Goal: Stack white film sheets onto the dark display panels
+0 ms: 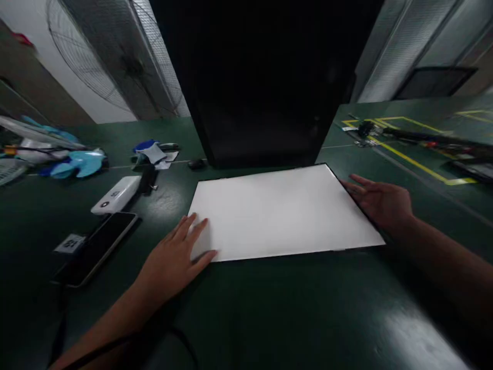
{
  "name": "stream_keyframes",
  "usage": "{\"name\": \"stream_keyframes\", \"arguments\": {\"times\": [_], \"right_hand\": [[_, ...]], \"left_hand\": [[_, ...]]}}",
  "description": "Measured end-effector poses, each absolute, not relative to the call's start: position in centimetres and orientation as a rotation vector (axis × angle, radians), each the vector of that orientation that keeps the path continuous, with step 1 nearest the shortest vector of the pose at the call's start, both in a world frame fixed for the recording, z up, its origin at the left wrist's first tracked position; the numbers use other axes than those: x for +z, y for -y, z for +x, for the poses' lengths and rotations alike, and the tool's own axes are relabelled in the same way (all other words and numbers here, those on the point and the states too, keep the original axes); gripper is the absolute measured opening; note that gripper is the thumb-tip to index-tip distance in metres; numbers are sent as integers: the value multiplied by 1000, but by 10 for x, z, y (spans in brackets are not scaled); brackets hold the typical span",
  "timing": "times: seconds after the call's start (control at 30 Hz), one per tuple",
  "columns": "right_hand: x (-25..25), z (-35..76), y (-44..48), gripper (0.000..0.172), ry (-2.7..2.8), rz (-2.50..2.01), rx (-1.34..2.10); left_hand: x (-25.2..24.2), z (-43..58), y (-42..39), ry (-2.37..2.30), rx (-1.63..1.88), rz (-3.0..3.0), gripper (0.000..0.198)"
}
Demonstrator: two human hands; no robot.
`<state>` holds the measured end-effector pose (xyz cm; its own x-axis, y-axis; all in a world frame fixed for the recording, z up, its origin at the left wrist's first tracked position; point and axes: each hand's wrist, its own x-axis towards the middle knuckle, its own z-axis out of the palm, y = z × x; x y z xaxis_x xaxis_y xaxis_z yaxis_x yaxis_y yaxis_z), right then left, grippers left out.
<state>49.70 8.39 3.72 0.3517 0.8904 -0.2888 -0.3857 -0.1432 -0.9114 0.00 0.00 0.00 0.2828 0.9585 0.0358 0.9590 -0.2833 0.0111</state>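
Observation:
A flat white rectangular panel (281, 216) with a thin dark border lies on the green tabletop in front of me. My left hand (175, 257) rests at its near left corner, fingers spread, with the thumb and fingertips over the panel's edge. At the right edge is my right hand (379, 203), its fingers apart and the palm turned partly inward; whether it touches the panel I cannot tell. Behind the panel stands a large black screen (262, 87).
To the left lie a dark phone (100, 246), a white box-shaped device (116, 195) and light-blue gloves (79, 163). A black mouse (196, 164) sits by the screen. Yellow tape (412, 162) marks the right side, near dark parts. A large fan (131, 67) stands behind.

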Motion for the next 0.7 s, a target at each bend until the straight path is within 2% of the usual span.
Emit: {"name": "stream_keyframes", "arguments": {"times": [0.43,0.6,0.7], "right_hand": [[10,510,-99,49,613,-1396,1081],[4,512,-98,47,631,-1450,1040],[1,513,-98,46,635,-1472,1038]], "left_hand": [[-9,-8,-1,1760,-141,-2492,81],[-7,-8,1,1599,-228,-2527,76],[-3,-4,2,1467,-285,-2558,80]]}}
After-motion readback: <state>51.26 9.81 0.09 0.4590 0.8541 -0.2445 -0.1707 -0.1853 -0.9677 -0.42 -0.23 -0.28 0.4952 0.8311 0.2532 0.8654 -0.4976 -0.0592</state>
